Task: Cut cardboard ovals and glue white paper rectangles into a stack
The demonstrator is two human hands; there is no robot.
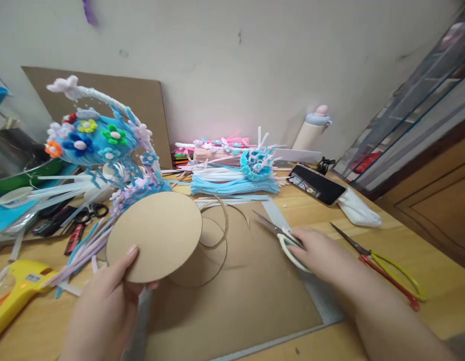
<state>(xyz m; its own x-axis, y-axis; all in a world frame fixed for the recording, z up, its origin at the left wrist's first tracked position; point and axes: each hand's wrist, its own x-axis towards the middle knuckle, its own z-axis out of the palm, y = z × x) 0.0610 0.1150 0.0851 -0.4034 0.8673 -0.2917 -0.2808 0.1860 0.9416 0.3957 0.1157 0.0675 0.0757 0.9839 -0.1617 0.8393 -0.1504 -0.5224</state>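
Observation:
My left hand (pixel 117 283) pinches a round cardboard disc (pixel 157 235) at its lower left edge, thumb on top and the other fingers underneath. The disc is tilted above a large cardboard sheet (pixel 240 301). At the right edge of that sheet, my right hand (pixel 311 245) is closed around the pale handles of a pair of scissors (pixel 285 238). The blades are slightly apart and point away to the upper left. Beside the disc, a thin curled cardboard strip (pixel 225 220) rests on the sheet, near a curved outline that the disc partly hides.
Red-and-yellow-handled scissors (pixel 382 265) and a phone (pixel 317 183) lie to the right. A yellow glue gun (pixel 23 286) is at the left, near black-handled scissors (pixel 91 213). A flower-covered blue pipe-cleaner piece (pixel 100 140) stands behind the disc. Pipe-cleaner bundles (pixel 232 183) line the back.

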